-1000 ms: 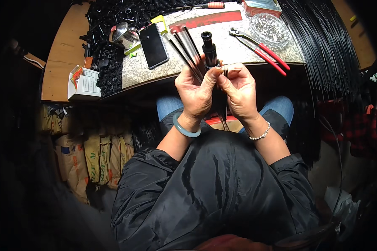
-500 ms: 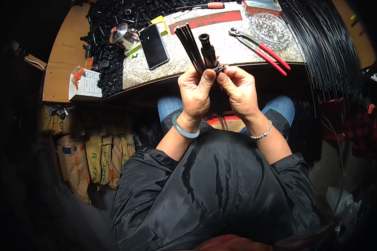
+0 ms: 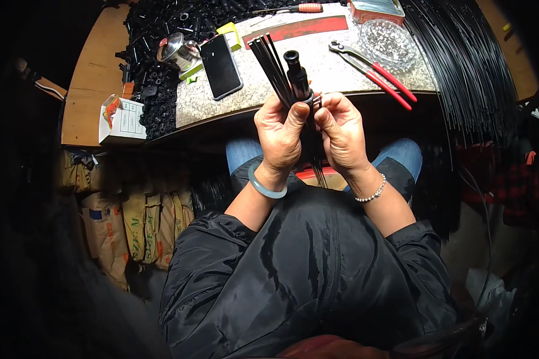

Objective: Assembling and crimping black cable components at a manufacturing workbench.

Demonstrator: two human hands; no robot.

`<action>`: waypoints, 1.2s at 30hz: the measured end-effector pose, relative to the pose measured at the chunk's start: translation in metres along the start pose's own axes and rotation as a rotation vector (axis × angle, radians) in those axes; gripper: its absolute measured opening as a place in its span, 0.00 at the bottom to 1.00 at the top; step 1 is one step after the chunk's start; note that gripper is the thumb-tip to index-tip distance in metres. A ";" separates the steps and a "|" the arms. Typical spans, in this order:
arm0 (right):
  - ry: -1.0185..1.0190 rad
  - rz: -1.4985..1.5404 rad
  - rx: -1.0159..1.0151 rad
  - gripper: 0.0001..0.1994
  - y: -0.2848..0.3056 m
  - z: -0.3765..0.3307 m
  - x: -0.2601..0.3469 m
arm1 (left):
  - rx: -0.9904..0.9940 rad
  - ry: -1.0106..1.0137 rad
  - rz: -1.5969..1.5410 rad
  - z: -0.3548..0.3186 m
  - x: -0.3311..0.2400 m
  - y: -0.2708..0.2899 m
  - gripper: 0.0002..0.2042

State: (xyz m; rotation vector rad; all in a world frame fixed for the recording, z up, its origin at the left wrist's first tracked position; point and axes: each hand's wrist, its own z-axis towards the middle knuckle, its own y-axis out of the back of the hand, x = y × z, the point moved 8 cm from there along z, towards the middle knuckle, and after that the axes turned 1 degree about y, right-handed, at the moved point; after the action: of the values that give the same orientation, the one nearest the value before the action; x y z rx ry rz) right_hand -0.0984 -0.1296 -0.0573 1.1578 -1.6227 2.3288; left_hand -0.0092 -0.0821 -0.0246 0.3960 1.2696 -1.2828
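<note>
My left hand (image 3: 282, 128) is closed round a bunch of thin black rods (image 3: 272, 69) and a black tubular part (image 3: 296, 73), which stands nearly upright with its round open end on top. The rods fan out at its left, and their lower ends hang below my hands. My right hand (image 3: 344, 131) is closed too, thumb against fingers at the right side of the tubular part. A small piece shows by its fingertips, too small to name. Both hands are above my lap, just short of the table's near edge.
On the pale tabletop (image 3: 203, 110) lie a phone (image 3: 220, 67), red-handled pliers (image 3: 374, 75), a glass dish (image 3: 389, 45) of small pieces and a screwdriver (image 3: 308, 8). Black parts (image 3: 156, 36) are heaped at left. Long black rods (image 3: 467, 66) overhang at right. A white box (image 3: 126, 122) stands at left.
My right thumb and fingers have shifted slightly and drawn a little apart from the left thumb. The left hand keeps its hold on the rods and the tubular part.
</note>
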 end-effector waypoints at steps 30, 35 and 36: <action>-0.229 0.108 0.039 0.10 0.006 0.001 -0.023 | 0.027 0.000 -0.042 -0.005 -0.002 -0.002 0.20; -0.227 0.154 0.162 0.07 -0.003 0.005 -0.016 | 0.076 0.044 -0.083 -0.006 0.005 0.002 0.20; -0.227 0.154 0.161 0.07 0.000 0.006 -0.016 | 0.093 0.071 -0.112 -0.006 0.008 0.001 0.20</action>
State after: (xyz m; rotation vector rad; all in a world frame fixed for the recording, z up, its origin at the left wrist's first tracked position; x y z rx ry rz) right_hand -0.0834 -0.1288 -0.0659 1.4241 -1.6745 2.5455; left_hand -0.0127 -0.0801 -0.0340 0.4454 1.3095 -1.4373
